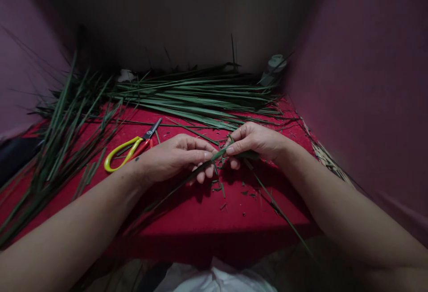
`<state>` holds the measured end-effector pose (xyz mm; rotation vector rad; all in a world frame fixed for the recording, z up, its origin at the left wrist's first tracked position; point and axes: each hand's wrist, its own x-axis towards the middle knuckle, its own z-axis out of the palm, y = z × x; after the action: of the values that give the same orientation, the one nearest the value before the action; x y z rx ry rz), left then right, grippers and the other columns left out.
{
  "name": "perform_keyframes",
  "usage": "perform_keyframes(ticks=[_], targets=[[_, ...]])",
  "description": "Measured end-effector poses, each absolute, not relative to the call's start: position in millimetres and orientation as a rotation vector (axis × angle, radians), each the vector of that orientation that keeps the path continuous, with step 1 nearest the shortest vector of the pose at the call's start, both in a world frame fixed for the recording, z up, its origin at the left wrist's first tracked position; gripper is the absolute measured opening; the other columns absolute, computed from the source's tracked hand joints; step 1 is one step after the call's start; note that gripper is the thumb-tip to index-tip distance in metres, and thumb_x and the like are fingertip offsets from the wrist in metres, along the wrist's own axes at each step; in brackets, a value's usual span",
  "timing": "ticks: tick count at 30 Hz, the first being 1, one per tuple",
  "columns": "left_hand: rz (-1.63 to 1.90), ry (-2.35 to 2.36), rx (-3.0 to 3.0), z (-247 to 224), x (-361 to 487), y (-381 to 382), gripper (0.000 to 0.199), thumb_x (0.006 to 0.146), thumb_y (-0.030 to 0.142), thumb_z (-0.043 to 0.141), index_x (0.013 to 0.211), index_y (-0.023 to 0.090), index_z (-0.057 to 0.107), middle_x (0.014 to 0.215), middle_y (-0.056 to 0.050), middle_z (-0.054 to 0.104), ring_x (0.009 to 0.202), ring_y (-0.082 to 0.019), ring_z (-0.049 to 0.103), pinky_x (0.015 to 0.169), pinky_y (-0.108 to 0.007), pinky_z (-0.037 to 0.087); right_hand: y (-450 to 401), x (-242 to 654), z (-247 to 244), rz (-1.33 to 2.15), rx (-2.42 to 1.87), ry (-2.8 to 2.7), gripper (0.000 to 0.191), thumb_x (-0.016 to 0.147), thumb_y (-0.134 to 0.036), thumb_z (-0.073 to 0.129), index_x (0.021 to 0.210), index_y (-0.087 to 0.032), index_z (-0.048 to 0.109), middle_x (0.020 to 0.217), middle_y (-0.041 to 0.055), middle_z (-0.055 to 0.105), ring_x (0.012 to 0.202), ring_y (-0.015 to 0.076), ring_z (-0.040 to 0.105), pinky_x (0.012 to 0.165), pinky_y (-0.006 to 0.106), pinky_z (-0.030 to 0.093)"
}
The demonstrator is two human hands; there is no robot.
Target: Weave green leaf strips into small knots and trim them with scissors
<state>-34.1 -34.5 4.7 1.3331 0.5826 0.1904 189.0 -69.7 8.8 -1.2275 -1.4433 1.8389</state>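
Between my two hands runs a green leaf strip (220, 154), folded or woven near the right fingers. My left hand (187, 156) pinches it between thumb and fingers, and a thin tail trails down to the left. My right hand (250, 142) grips the same strip close by; a long narrow end hangs from it toward the table's front edge. What lies inside the right fingers is partly hidden. Scissors (133, 147) with yellow and red handles lie beside my left wrist, blades pointing away.
A red cloth (207, 214) covers the table. Long green leaves (187, 98) lie across the back, and more leaves (67, 118) are heaped at left. Small leaf scraps (223, 189) are scattered below my hands. A pale bottle (274, 67) stands back right, near the wall. Pale sticks (326, 160) lie along the right edge.
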Motion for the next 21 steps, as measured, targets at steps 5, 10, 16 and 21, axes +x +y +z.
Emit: perform_keyframes(ticks=[5, 10, 16, 21], targets=[[0.15, 0.567, 1.293, 6.4, -35.6, -35.3, 0.018, 0.085, 0.023, 0.055, 0.096, 0.013, 0.065, 0.073, -0.006, 0.067, 0.056, -0.01, 0.06, 0.047, -0.018, 0.047, -69.7, 189.4, 7.6, 1.845, -1.2, -1.469, 0.018, 0.068, -0.028, 0.071, 0.074, -0.01, 0.069, 0.06, 0.0045, 0.069, 0.052, 0.0125, 0.062, 0.053, 0.021, 0.047], [0.106, 0.571, 1.316, 9.2, -36.0, -35.3, 0.018, 0.084, 0.022, 0.055, 0.096, 0.012, 0.066, 0.073, -0.007, 0.066, 0.057, -0.011, 0.06, 0.048, -0.018, 0.048, -71.2, 189.4, 7.8, 1.861, -1.193, -1.455, 0.015, 0.068, -0.025, 0.071, 0.071, -0.01, 0.068, 0.059, 0.0044, 0.069, 0.05, 0.0118, 0.062, 0.051, 0.02, 0.046], [0.053, 0.526, 1.351, 8.7, -35.8, -33.3, 0.026, 0.077, 0.015, 0.06, 0.103, 0.015, 0.065, 0.078, -0.006, 0.068, 0.062, -0.013, 0.063, 0.056, -0.023, 0.051, -71.5, 189.1, 6.6, 1.873, -1.162, -1.476, 0.013, 0.068, -0.023, 0.071, 0.07, -0.01, 0.067, 0.058, 0.004, 0.068, 0.05, 0.0113, 0.061, 0.051, 0.02, 0.045], [0.129, 0.605, 1.476, 8.1, -30.0, -37.4, 0.02, 0.077, 0.027, 0.063, 0.092, 0.013, 0.066, 0.072, -0.004, 0.065, 0.056, -0.011, 0.057, 0.052, -0.022, 0.046, -72.8, 187.0, 7.5, 1.852, -1.184, -1.526, 0.016, 0.068, -0.026, 0.071, 0.07, -0.011, 0.068, 0.058, 0.0038, 0.068, 0.049, 0.0103, 0.059, 0.049, 0.02, 0.043]])
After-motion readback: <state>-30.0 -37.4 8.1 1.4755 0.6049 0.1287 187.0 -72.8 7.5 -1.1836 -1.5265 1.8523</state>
